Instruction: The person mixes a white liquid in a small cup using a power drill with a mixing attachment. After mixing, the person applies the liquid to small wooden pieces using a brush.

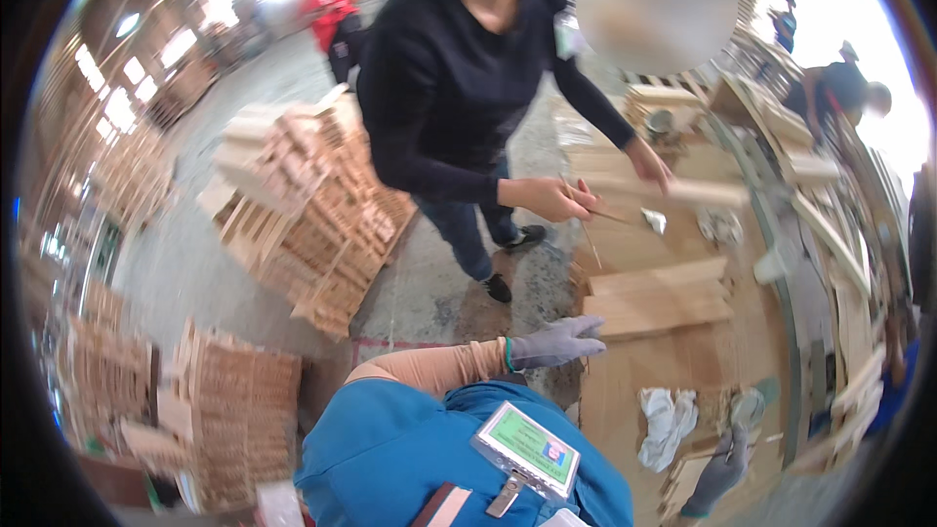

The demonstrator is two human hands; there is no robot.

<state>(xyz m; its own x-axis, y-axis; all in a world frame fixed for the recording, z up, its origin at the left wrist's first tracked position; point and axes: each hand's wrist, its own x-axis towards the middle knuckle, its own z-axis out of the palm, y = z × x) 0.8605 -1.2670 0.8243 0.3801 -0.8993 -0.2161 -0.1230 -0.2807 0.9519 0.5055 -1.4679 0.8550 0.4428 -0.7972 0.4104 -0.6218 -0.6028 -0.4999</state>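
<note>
My left hand [556, 344], in a grey glove with a green cuff, hovers at the near edge of the wooden workbench [673, 363], fingers stretched out and nothing in them. Just ahead of it lie pale wooden boards [664, 299]. My right hand [724, 476], gloved alike, is closed at the bench's lower right, on something thin and dark that I cannot make out. Beside its fingertips stands a small clear cup [748, 408]. A crumpled white cloth [667, 426] lies left of that hand, and wood strips [685, 480] lie next to it.
Across the bench a person in a dark sweater [449, 88] holds a thin tool [625, 219] and rests a hand by a board [693, 192]. A tin [660, 122] stands farther back. Stacked wooden parts [312, 205] fill the floor at left; more people work beyond.
</note>
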